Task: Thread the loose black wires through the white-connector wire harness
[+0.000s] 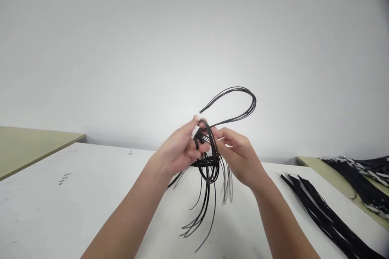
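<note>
A looped bundle of thin black wires (214, 162) hangs in the air between my hands, with one loop standing out to the upper right and loose ends trailing below. My left hand (184, 145) is closed around the bundle beside a white connector (195, 132). A second white piece (199, 116) shows at the thumb tip, where the upper loop begins. My right hand (235, 151) pinches at the wires from the right, thumb and index finger together. Its fingertips are partly hidden behind the strands. Some blurred grey wire loops dangle under the right hand.
The white table (100, 194) spreads beneath my hands. Bundles of black wires (328, 218) lie at its right. More black wires with white ends (364, 182) rest on a greenish board (316, 163). Another greenish board (36, 145) is at the left. A pale wall (136, 48) stands behind.
</note>
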A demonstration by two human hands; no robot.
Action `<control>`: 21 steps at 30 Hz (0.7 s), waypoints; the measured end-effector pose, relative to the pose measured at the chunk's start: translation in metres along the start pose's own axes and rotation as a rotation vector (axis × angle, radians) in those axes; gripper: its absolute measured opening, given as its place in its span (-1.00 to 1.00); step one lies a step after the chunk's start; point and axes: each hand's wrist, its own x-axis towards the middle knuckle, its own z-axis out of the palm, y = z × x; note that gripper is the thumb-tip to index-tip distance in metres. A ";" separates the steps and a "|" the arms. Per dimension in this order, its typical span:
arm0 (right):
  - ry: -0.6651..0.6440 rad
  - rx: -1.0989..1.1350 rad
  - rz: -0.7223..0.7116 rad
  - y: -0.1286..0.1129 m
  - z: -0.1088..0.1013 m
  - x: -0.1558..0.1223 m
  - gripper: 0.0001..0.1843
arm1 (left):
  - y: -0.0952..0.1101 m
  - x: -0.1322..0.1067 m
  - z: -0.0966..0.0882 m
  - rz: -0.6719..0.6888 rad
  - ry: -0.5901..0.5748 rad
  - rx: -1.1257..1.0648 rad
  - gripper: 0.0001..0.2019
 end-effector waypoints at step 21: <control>0.444 -0.930 -0.525 0.005 0.025 -0.003 -0.83 | 0.004 -0.003 0.004 -0.046 0.006 -0.175 -0.78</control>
